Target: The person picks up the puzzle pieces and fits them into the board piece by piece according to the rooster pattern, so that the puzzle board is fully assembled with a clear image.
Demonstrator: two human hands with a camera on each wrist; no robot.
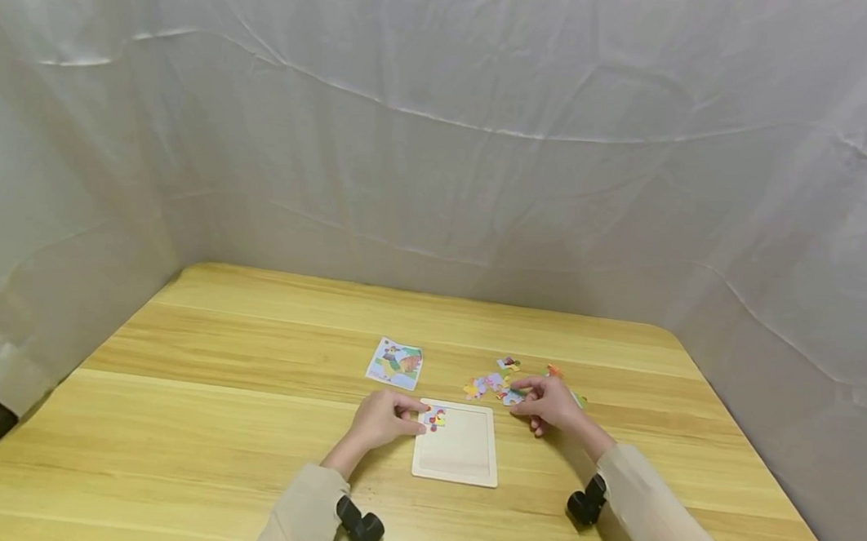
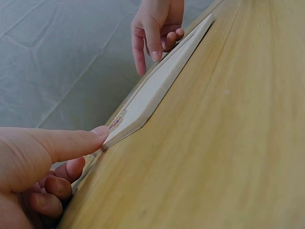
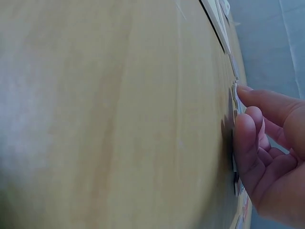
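Observation:
A pale wooden puzzle tray (image 1: 461, 448) lies on the table, with a few joined puzzle pieces (image 1: 435, 418) in its upper left corner. At that corner, my left hand (image 1: 385, 419) touches the tray's edge with its thumb (image 2: 78, 143) and index finger; the thumb is straight, the other fingers bent under. Right of the tray, my right hand (image 1: 550, 403) is over loose puzzle pieces (image 1: 495, 382). Its index finger and thumb are spread on either side of a blue puzzle piece (image 1: 513, 397). In the right wrist view the thumb (image 3: 262, 100) reaches the pieces' edges.
A printed picture card (image 1: 397, 363) lies behind the tray to the left. More orange and green pieces (image 1: 554, 371) lie behind the right hand. Grey cloth (image 1: 438, 181) hangs around the wooden table (image 1: 247, 449).

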